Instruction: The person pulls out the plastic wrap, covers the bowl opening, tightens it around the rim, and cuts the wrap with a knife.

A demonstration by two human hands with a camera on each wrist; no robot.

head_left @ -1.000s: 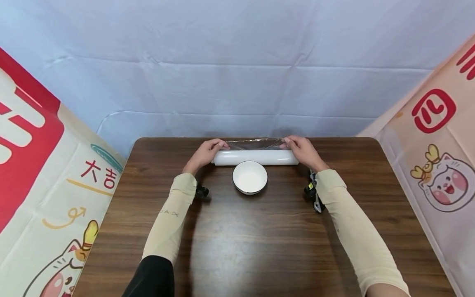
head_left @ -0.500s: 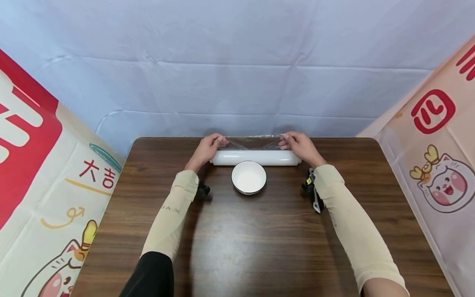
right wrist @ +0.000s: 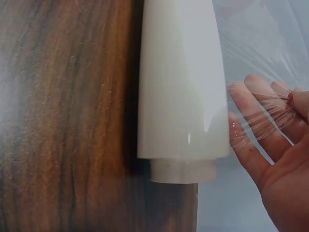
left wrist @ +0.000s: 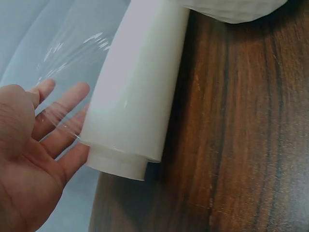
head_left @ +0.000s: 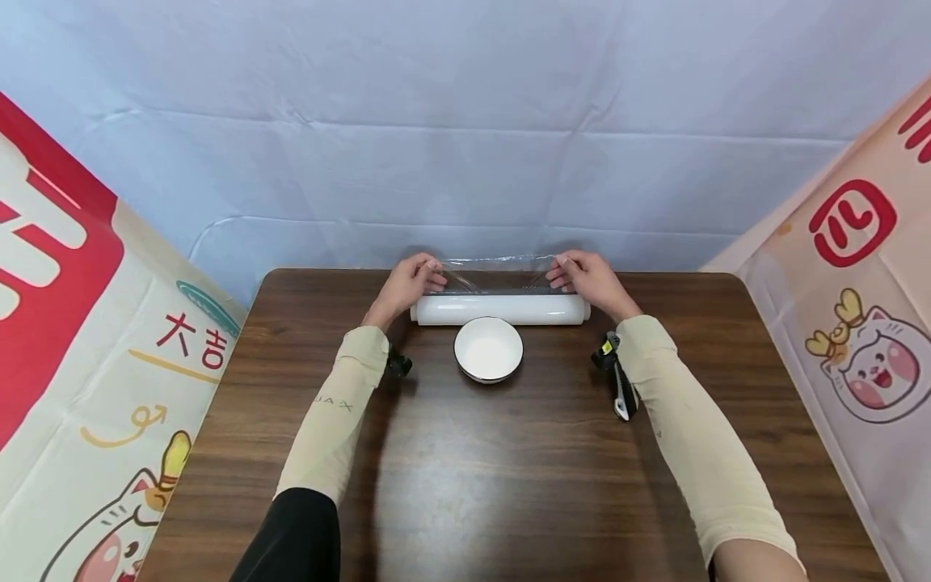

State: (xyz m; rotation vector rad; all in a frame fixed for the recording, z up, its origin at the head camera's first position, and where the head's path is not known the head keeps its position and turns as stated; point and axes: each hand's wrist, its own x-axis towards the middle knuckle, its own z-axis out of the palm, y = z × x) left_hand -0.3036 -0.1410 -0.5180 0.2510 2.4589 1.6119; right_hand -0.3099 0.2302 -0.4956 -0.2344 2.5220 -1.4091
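A white roll of cling film point(head_left: 500, 309) lies crosswise near the far edge of the table, its core end showing in both wrist views. From it a clear sheet of film point(head_left: 498, 275) stretches away past the table's edge. My left hand point(head_left: 409, 284) pinches the sheet's left corner between thumb and index finger, the other fingers spread behind the film point(left wrist: 77, 53). At the right corner, my right hand point(head_left: 592, 283) pinches the gathered film point(right wrist: 275, 108) the same way. Just in front of the roll stands a white bowl point(head_left: 489, 349) with a dark rim.
The brown wooden table point(head_left: 494, 485) ends right behind the roll. Beyond it hangs a pale cloth backdrop point(head_left: 465, 162). Printed banners flank the table at left point(head_left: 65, 323) and right point(head_left: 858, 323). Dark wrist camera mounts point(head_left: 617, 376) hang under the sleeves.
Both hands have moved slightly away from the body, drawing more clear film off the roll over the far edge. The bowl has stayed in place.
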